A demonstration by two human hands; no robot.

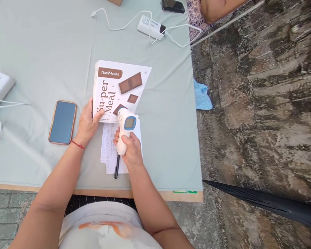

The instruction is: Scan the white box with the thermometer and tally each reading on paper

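My left hand (89, 119) grips the lower left corner of a white and brown meal box (131, 98), thumb on its front face. The box is tilted up, with its printed front towards me. In my right hand (131, 148) is a white infrared thermometer (123, 136) with a blue-rimmed screen, held by its handle just below the box and overlapping its lower edge. Beneath lie printed sheets of paper (110, 148) and a black pen (116, 167), both partly hidden by the hand and box.
A smartphone (63, 122) lies left of my left hand. White power banks with cables sit at the far left (0, 86) and the back (147, 26). A dark phone (173, 6) is at the back right. The cloth-covered table (171, 138) ends at a stone surface (248, 121).
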